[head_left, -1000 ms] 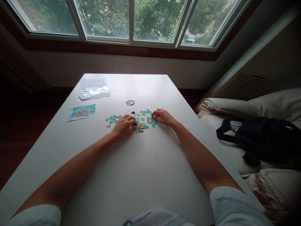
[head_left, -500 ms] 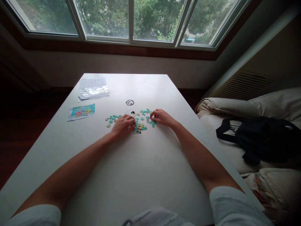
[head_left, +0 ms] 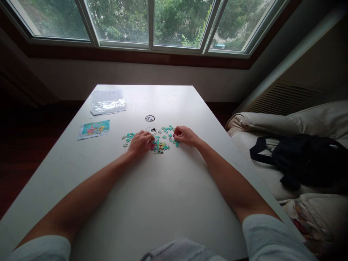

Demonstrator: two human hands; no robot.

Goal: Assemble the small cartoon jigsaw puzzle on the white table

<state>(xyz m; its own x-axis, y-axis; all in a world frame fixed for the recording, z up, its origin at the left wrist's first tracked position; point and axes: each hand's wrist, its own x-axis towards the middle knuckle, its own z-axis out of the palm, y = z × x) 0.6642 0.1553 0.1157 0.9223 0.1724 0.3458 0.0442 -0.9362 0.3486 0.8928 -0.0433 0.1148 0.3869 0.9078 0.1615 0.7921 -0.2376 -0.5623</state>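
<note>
The jigsaw puzzle (head_left: 160,145) is spread right between two hands, and one small patch of it, printed in yellow and blue, is seen lying flat on the one white tabletop (head_left: 152,199). The patch is flanked on its left side by the left hand (head_left: 140,142), fingers bent and lowered to the very edge; whether a piece is gripped there cannot be told, as the fingertips are hidden. Over on the other side, the right hand (head_left: 186,135) is curled, thumb and forefinger brought close together beside a reddish piece (head_left: 174,135); whether it is pinched cannot be made out.

And the loose pieces! Three main groups are shown: one left group (head_left: 128,137), partly covered by the left hand, one far group (head_left: 168,128) and one right group (head_left: 176,143) by the right hand. Single pieces are too small to be counted. Just beyond, two round things are spotted: one dark-rimmed disc (head_left: 150,118) and one pale ring (head_left: 152,131).

Out to the left, one picture sheet (head_left: 95,128) is laid flat, with one stack of papers (head_left: 108,108) placed beyond it, partly covered by shiny plastic (head_left: 108,106).
</note>
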